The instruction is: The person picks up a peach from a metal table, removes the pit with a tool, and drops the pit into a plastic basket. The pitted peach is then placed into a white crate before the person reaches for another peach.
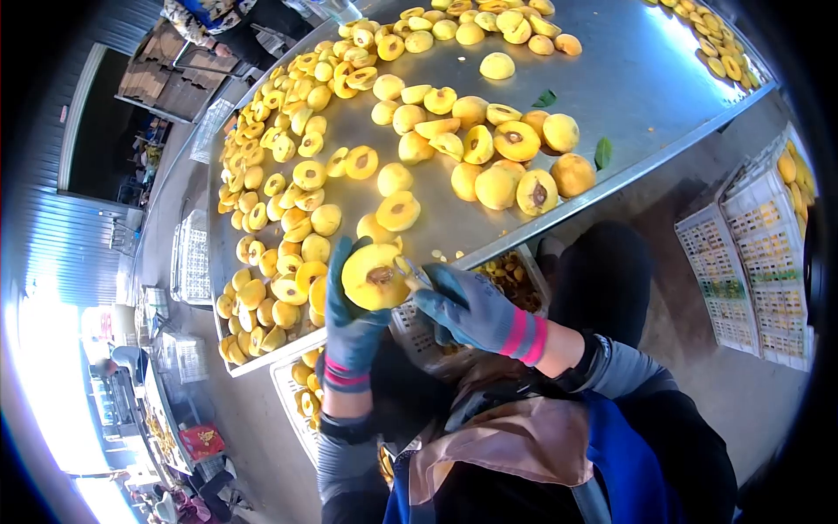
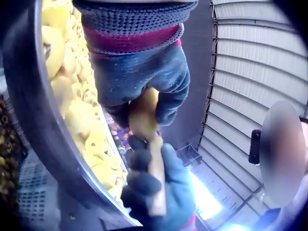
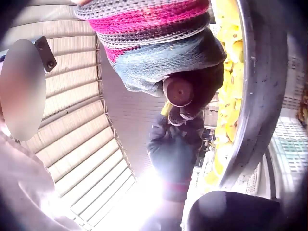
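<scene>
My gloved left hand (image 1: pixel 353 336) holds a yellow peach half (image 1: pixel 360 278), its cut face turned up and toward the right hand. A brown pit (image 1: pixel 381 276) sits in its middle. In my gloved right hand (image 1: pixel 476 306) is a small tool (image 1: pixel 416 278) with a light wooden handle (image 2: pixel 157 185), gripped in curled fingers. The tool's front end is right at the peach half's edge beside the pit. From the right wrist view, the round butt (image 3: pixel 179 91) of the handle shows under the glove. Both hands are just off the near edge of the metal table (image 1: pixel 628 79).
Many cut peaches (image 1: pixel 279 201) cover the table's left side, with more in the middle and far right. Two leaves (image 1: pixel 603 154) lie near the edge. White crates (image 1: pixel 729 288) of peaches stand at right. Another crate (image 1: pixel 292 402) is below the table's left corner. People are in the background.
</scene>
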Demonstrator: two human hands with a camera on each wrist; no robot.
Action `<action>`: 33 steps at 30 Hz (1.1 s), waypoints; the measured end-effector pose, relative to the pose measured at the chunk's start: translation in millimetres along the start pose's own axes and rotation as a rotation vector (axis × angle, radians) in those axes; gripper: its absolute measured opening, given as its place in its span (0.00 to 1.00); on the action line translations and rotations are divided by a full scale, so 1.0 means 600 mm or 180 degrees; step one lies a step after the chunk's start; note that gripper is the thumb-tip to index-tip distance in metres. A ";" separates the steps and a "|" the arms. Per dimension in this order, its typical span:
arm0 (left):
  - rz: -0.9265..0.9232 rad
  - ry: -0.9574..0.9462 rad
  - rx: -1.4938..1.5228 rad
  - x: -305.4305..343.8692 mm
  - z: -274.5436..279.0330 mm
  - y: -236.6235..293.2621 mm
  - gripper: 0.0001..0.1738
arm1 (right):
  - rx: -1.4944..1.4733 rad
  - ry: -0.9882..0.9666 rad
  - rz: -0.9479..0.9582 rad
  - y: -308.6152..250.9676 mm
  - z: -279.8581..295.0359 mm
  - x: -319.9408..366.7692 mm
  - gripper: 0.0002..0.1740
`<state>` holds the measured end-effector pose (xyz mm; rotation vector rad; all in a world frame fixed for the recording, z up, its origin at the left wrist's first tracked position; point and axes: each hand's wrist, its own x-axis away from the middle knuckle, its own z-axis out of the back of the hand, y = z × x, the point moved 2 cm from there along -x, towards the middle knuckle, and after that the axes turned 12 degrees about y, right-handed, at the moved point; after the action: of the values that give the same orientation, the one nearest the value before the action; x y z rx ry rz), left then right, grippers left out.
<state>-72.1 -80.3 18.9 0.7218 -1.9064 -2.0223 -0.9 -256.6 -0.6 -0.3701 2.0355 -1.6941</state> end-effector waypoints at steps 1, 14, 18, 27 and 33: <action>0.0013 0.0091 0.0369 0.014 -0.017 0.001 0.51 | 0.0237 0.0124 0.0104 0.011 0.002 0.003 0.15; 0.0484 0.0595 0.1130 0.045 -0.037 -0.030 0.22 | 0.1439 0.0653 0.1310 0.018 0.002 0.026 0.13; -0.0275 0.0921 0.0527 0.043 -0.041 -0.023 0.23 | 0.1110 0.0633 0.1123 0.013 -0.008 0.027 0.13; -0.0780 0.1001 0.0595 0.054 -0.078 -0.028 0.21 | 0.0922 0.0694 0.0917 0.029 -0.013 0.028 0.14; -0.0658 0.1002 0.0297 0.059 -0.073 -0.027 0.21 | 0.1482 0.0495 0.1460 0.014 -0.001 0.030 0.15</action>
<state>-76.8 -134.3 -3.4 1.2265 -1.8116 -1.8057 -15.9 -263.0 -11.9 0.3645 1.5845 -1.8532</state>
